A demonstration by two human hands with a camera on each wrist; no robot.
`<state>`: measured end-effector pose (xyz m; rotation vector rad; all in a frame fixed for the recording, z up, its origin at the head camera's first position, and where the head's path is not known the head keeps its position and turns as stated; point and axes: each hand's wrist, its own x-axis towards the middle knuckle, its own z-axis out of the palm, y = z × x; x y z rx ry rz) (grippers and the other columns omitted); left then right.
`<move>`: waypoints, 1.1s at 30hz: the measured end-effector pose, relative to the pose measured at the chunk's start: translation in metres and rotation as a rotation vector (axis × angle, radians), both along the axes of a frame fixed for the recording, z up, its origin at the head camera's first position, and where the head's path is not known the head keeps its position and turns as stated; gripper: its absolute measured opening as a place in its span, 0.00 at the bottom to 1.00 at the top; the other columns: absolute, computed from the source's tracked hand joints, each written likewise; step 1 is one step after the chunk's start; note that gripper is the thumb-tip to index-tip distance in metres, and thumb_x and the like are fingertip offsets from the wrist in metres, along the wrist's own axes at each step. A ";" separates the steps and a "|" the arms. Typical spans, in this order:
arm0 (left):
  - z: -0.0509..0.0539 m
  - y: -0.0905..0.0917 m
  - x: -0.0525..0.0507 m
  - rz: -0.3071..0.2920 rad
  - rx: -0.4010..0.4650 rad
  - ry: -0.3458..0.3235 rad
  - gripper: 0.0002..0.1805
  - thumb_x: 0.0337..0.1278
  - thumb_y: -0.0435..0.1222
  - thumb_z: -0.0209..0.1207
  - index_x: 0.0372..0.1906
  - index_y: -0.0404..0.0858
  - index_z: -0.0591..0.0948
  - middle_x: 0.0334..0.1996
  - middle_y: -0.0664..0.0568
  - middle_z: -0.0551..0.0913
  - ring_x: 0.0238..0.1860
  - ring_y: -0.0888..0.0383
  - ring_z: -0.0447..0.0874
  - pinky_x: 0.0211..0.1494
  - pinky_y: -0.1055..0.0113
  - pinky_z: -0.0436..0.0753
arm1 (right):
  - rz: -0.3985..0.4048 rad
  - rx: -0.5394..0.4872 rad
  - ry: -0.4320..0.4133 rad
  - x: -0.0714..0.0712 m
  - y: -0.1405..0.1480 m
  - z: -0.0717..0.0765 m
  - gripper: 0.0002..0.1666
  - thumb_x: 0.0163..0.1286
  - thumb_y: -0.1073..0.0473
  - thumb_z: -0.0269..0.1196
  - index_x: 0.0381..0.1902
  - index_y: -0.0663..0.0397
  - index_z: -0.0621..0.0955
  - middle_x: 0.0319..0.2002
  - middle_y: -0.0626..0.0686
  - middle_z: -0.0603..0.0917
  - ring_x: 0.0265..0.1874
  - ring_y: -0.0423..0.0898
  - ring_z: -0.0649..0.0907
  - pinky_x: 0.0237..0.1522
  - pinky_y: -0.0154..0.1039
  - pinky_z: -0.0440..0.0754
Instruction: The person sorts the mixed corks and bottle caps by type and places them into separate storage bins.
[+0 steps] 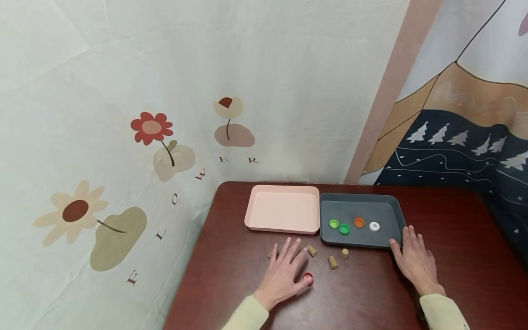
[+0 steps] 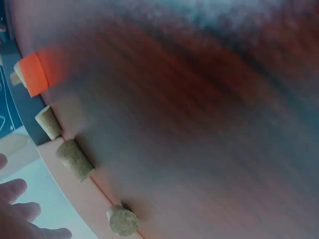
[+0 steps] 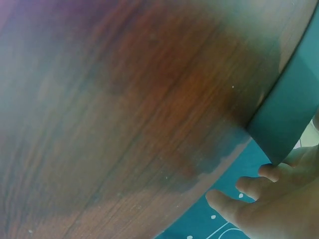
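My left hand (image 1: 282, 275) hovers over or rests on the table with its fingers spread and straight, holding nothing. Its thumb tip is beside or on a red bottle cap (image 1: 308, 278), also seen in the left wrist view as an orange-red cap (image 2: 34, 74). Around the fingers lie several corks, among them one tilted cork (image 1: 312, 250), another cork (image 1: 333, 262) and an upright-looking cork (image 1: 344, 253). A further cork is partly hidden behind the left fingers. My right hand (image 1: 416, 261) lies with extended fingers at the right front corner of the dark grey tray (image 1: 363, 198), seemingly touching its edge.
Inside the grey tray sit a light green cap (image 1: 333, 223), a green cap (image 1: 344, 228), an orange cap (image 1: 359, 222) and a white cap (image 1: 374, 226). A pink tray (image 1: 284, 228) stands against its left side. Printed curtains (image 1: 297, 91) hang behind the reddish-brown table (image 1: 445, 215).
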<state>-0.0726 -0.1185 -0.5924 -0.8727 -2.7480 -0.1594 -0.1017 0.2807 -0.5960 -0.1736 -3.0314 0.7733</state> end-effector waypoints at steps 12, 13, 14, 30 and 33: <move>-0.009 0.009 0.009 -0.141 -0.100 -0.029 0.38 0.61 0.66 0.60 0.72 0.55 0.75 0.74 0.55 0.71 0.77 0.48 0.64 0.71 0.34 0.66 | -0.007 -0.003 -0.001 -0.001 0.000 -0.002 0.47 0.84 0.40 0.43 0.79 0.75 0.47 0.79 0.74 0.44 0.76 0.76 0.48 0.62 0.82 0.53; -0.010 0.009 0.010 -0.148 -0.105 -0.029 0.37 0.62 0.65 0.60 0.72 0.55 0.76 0.73 0.56 0.72 0.76 0.49 0.66 0.71 0.35 0.67 | -0.007 -0.002 -0.001 -0.001 0.000 -0.003 0.48 0.84 0.40 0.43 0.79 0.75 0.48 0.79 0.74 0.45 0.76 0.76 0.48 0.62 0.82 0.53; -0.009 0.010 0.010 -0.154 -0.109 -0.026 0.35 0.62 0.64 0.61 0.71 0.55 0.77 0.72 0.56 0.73 0.75 0.50 0.68 0.71 0.35 0.67 | -0.008 -0.001 -0.002 -0.001 0.000 -0.003 0.48 0.84 0.40 0.43 0.79 0.75 0.48 0.79 0.74 0.45 0.76 0.76 0.49 0.62 0.82 0.53; -0.012 0.009 0.010 -0.229 -0.073 0.066 0.13 0.66 0.45 0.67 0.53 0.53 0.86 0.53 0.59 0.84 0.54 0.61 0.84 0.67 0.49 0.77 | -0.005 -0.008 0.012 0.000 0.000 -0.004 0.48 0.84 0.40 0.43 0.79 0.76 0.47 0.79 0.75 0.46 0.75 0.77 0.51 0.61 0.82 0.55; -0.013 0.010 0.010 -0.231 -0.068 0.096 0.09 0.69 0.42 0.64 0.50 0.52 0.88 0.49 0.59 0.85 0.52 0.61 0.84 0.64 0.59 0.78 | -0.005 -0.011 0.014 0.000 0.000 -0.004 0.47 0.84 0.40 0.43 0.79 0.76 0.47 0.79 0.75 0.45 0.75 0.77 0.50 0.60 0.83 0.55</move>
